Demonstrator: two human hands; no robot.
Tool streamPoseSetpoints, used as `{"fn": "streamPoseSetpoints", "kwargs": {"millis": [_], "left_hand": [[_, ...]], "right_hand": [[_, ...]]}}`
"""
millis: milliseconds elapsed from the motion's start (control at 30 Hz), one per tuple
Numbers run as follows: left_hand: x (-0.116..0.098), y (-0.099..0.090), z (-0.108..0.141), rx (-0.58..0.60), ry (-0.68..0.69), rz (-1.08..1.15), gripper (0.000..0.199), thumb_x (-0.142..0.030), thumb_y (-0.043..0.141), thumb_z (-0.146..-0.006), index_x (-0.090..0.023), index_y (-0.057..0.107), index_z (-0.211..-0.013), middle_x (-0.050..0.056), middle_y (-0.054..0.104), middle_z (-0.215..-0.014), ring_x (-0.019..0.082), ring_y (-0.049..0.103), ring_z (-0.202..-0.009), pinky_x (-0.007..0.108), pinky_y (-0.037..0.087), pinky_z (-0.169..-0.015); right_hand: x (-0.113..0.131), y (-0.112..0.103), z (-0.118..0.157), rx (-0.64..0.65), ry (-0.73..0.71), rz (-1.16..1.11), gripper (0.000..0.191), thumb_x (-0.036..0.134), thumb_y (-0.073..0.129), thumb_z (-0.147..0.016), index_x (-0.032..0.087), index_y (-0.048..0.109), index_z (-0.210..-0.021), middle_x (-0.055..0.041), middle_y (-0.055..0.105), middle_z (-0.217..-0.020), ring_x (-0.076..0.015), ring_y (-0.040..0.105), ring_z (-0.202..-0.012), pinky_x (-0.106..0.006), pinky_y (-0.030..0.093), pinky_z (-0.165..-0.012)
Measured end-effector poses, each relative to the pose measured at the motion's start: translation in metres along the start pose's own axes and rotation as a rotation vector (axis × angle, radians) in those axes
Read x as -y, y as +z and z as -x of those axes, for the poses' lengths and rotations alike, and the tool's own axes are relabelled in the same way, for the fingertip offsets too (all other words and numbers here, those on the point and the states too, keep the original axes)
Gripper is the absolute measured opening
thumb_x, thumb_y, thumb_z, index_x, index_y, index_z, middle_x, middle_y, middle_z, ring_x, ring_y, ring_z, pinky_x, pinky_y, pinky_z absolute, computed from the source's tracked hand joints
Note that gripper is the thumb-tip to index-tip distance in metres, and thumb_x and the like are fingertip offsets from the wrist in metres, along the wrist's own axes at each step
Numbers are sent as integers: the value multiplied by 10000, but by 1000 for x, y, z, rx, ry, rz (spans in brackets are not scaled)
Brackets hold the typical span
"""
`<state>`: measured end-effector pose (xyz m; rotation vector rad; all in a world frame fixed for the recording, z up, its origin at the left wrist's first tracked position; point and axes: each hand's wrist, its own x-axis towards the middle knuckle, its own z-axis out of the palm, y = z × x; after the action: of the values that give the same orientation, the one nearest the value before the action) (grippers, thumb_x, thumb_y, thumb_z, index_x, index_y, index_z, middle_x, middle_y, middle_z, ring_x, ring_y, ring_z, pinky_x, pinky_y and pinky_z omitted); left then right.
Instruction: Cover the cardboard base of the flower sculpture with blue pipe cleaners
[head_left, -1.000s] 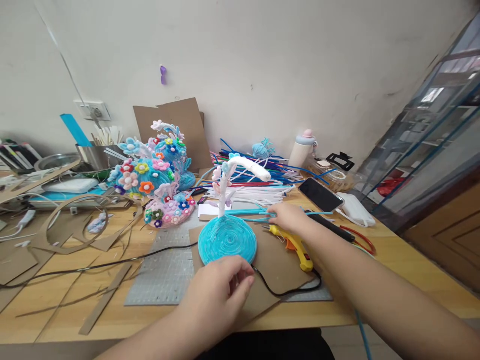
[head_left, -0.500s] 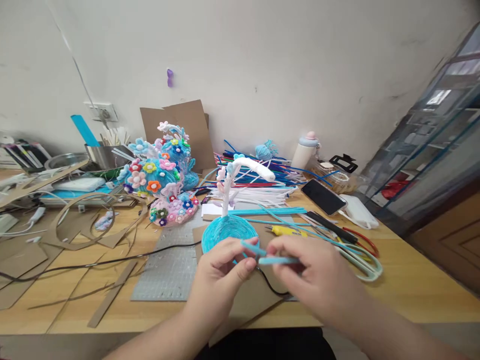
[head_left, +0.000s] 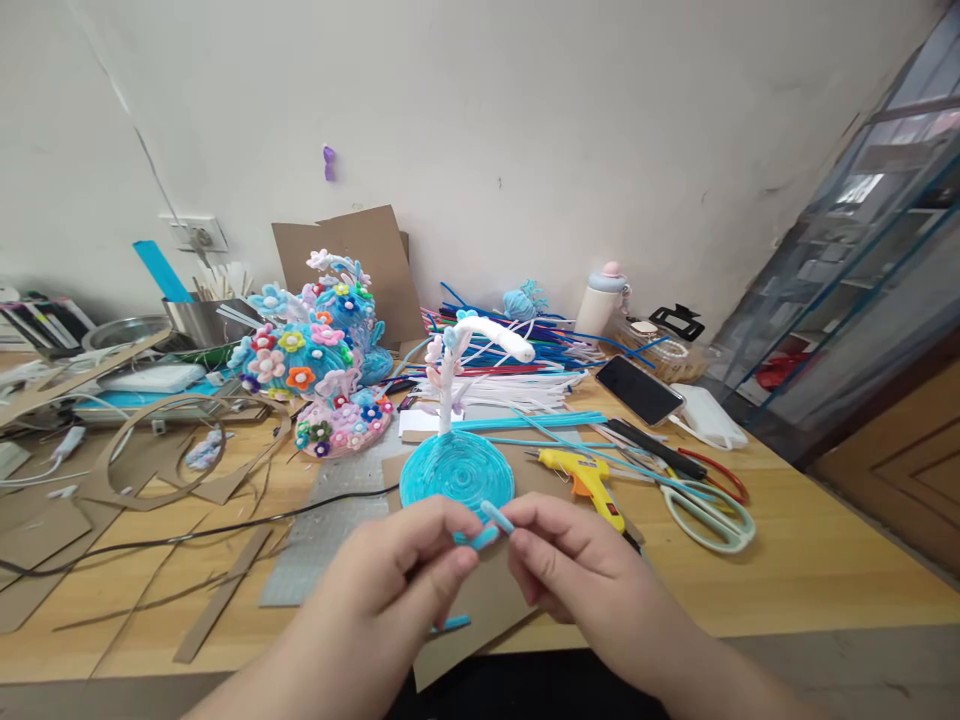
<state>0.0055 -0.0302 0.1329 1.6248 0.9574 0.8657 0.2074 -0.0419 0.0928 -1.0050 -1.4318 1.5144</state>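
My left hand [head_left: 401, 575] is closed, pinching a light blue pipe cleaner [head_left: 480, 539] between thumb and index finger. Opposite it, the thumb and index finger of my right hand [head_left: 581, 565] grip a light blue pipe cleaner end [head_left: 495, 516]. These two ends cross close together between my fingertips; whether they belong to one piece is hidden. Another blue tip [head_left: 452, 624] shows below my left hand. Just beyond my hands stands a round blue coiled base [head_left: 457, 475] with a white wrapped stem [head_left: 447, 390], which curves right and carries small flowers.
To the right lie a yellow glue gun [head_left: 589, 478], scissors [head_left: 712, 518] and a phone [head_left: 640, 390]. Bundled pipe cleaners [head_left: 517, 390] lie behind the base. A flower-covered piece [head_left: 300, 365] stands left, near cardboard rings [head_left: 124, 475]. A black cable [head_left: 225, 525] crosses the table.
My right hand has moved left and down, uncovering the glue gun and scissors. My left hand is lower and further left. The pipe cleaner ends have shifted and now cross closely.
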Motion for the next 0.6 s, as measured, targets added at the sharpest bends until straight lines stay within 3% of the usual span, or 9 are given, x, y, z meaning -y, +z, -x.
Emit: {"fn": "streamPoseSetpoints", "kwargs": {"millis": [67, 200, 400, 600], "left_hand": [[7, 9, -3, 86, -129, 56, 185, -397, 592, -877, -212, 595, -865, -60, 514, -556, 62, 406, -469, 140, 346, -438], [18, 18, -5, 60, -239, 156, 332, -524, 582, -843, -217, 510, -943, -78, 525, -551, 53, 350, -384, 144, 270, -356], [21, 16, -1, -51, -172, 110, 339, -505, 559, -866, -218, 571, -1046, -84, 480, -539, 57, 334, -410, 132, 279, -359], [24, 21, -1, -32, -180, 91, 338, -524, 573, -855, -228, 591, -1019, -85, 489, -535, 55, 356, -385, 151, 336, -373]], "right_hand": [[2, 6, 2, 20, -17, 14, 283, 483, 550, -970, 214, 620, -918, 66, 452, -629, -94, 394, -576, -232, 314, -530], [-2, 12, 6, 42, 9, 65, 269, 429, 517, -990, 203, 588, -862, 67, 474, -636, -67, 376, -512, -208, 291, -461], [-8, 11, 6, 7, 79, 38, 246, 384, 491, -995, 202, 557, -843, 61, 495, -672, -40, 362, -444, -192, 249, -392], [-8, 13, 8, 23, 9, 1, 178, 309, 474, -999, 209, 578, -894, 59, 503, -683, -44, 343, -466, -195, 257, -421]]}}
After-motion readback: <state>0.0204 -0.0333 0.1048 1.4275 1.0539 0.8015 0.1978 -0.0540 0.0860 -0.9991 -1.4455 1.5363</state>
